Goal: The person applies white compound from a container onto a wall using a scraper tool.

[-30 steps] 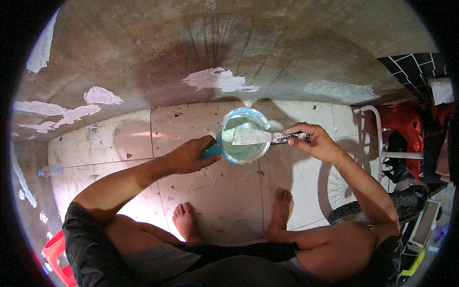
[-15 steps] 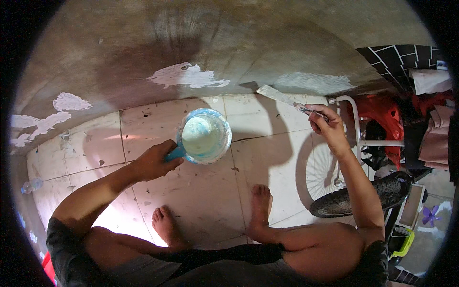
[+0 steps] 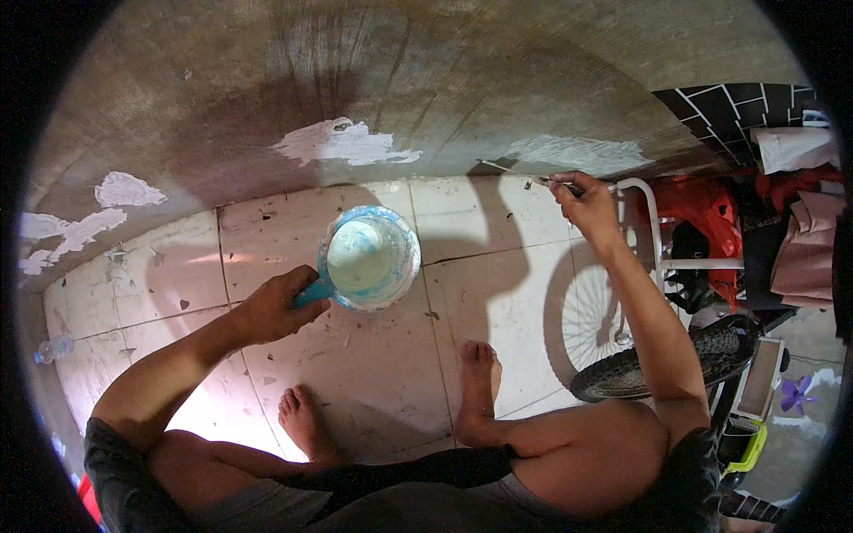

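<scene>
My left hand (image 3: 280, 306) is closed round the handle of a blue dipper (image 3: 412, 249), held above the tiled floor. Pale, whitish paste (image 3: 354, 253) lies inside it, and dried smears coat its rim. In my right hand (image 3: 586, 213) is a putty knife (image 3: 508, 169), its blade seen nearly edge-on and pointing left. The blade is close to the foot of the grey wall (image 3: 462, 80), beside a thin white smeared patch (image 3: 582, 154); whether it touches the wall I cannot tell. A thicker white patch (image 3: 351, 144) is on the wall beyond the dipper.
More white patches (image 3: 129, 189) mark the wall at left. On the right stand a bicycle wheel (image 3: 684, 364), a white metal frame (image 3: 656, 213) and red bags (image 3: 702, 213). A clear plastic bottle (image 3: 55, 348) lies at far left. My bare feet (image 3: 480, 373) rest on the tiles.
My right hand has moved slightly left, and the putty knife has turned from showing its flat face to nearly edge-on. The dipper has shifted a little left and nearer.
</scene>
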The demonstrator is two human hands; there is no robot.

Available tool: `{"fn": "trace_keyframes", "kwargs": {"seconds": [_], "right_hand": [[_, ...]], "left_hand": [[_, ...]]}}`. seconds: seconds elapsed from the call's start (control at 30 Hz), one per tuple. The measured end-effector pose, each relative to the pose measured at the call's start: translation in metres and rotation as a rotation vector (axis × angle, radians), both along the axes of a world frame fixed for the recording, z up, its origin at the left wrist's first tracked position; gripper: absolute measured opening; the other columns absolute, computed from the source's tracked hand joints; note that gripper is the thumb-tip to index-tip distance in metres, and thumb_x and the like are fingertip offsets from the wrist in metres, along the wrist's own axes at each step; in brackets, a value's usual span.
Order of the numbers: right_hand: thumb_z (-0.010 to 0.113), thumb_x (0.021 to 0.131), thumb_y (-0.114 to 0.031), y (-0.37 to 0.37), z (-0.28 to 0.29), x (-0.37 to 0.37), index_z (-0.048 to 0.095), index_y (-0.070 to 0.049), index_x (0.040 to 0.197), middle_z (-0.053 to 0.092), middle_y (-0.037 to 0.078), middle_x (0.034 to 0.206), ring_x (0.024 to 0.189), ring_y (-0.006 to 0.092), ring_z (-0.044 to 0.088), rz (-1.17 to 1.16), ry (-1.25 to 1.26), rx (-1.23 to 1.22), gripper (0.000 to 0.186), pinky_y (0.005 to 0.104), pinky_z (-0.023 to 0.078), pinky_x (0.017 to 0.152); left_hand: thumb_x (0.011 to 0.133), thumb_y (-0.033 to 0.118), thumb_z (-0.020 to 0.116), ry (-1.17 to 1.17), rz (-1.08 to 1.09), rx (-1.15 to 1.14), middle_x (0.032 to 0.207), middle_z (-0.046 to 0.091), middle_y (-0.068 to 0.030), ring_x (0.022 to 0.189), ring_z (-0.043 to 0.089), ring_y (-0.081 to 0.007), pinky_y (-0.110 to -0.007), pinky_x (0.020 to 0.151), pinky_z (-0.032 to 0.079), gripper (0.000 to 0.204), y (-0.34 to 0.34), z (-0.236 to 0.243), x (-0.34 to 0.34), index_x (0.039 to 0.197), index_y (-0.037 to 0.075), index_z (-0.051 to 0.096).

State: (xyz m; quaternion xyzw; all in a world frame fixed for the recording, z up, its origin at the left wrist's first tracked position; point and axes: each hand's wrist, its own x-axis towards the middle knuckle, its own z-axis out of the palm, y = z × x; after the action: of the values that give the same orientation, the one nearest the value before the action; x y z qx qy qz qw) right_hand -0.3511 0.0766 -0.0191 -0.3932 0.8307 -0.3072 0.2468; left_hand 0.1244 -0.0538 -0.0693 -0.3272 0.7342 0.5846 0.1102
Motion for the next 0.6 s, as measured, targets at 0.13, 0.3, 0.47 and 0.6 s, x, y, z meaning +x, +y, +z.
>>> {"fn": "trace_keyframes", "kwargs": {"seconds": [0.13, 0.3, 0.47, 0.6], "right_hand": [[0.07, 0.09, -0.021, -0.017, 0.007, -0.009, 0.073, -0.003, 0.102, 0.065, 0.001, 0.068, 0.057, 0.0068, 0.054, 0.12, 0.13, -0.038, 0.022, 0.0257, 0.045, 0.055], [0.071, 0.088, -0.021, -0.034, 0.016, -0.021, 0.074, -0.004, 0.101, 0.067, 0.004, 0.069, 0.057, 0.0087, 0.056, 0.21, 0.26, -0.091, 0.022, 0.0271, 0.046, 0.056], [0.07, 0.087, -0.02, -0.046, 0.027, -0.024, 0.075, -0.003, 0.099, 0.07, 0.008, 0.075, 0.063, 0.011, 0.06, 0.242, 0.299, -0.133, 0.021, 0.0286, 0.048, 0.06], [0.07, 0.086, -0.019, -0.042, 0.056, -0.02, 0.075, -0.002, 0.097, 0.071, 0.008, 0.076, 0.062, 0.0101, 0.059, 0.214, 0.303, -0.117, 0.02, 0.0291, 0.048, 0.06]], "left_hand": [[0.098, 0.035, 0.064, -0.013, 0.014, 0.006, 0.082, 0.065, -0.01, 0.062, 0.061, -0.0154, -0.032, 0.056, 0.052, 0.044, 0.001, 0.002, 0.001, 0.123, 0.001, 0.051], [0.099, 0.035, 0.062, -0.094, -0.031, 0.009, 0.089, 0.068, -0.0142, 0.068, 0.066, -0.0188, -0.034, 0.063, 0.055, 0.049, 0.0, 0.015, -0.007, 0.125, -0.004, 0.048], [0.099, 0.035, 0.062, -0.092, -0.047, 0.007, 0.088, 0.068, -0.0141, 0.067, 0.066, -0.0189, -0.034, 0.062, 0.054, 0.049, 0.0, 0.007, -0.011, 0.125, -0.004, 0.048], [0.099, 0.035, 0.062, -0.081, -0.045, 0.009, 0.088, 0.067, -0.014, 0.066, 0.065, -0.0186, -0.034, 0.061, 0.054, 0.049, 0.001, 0.006, -0.011, 0.125, -0.004, 0.048]]}}
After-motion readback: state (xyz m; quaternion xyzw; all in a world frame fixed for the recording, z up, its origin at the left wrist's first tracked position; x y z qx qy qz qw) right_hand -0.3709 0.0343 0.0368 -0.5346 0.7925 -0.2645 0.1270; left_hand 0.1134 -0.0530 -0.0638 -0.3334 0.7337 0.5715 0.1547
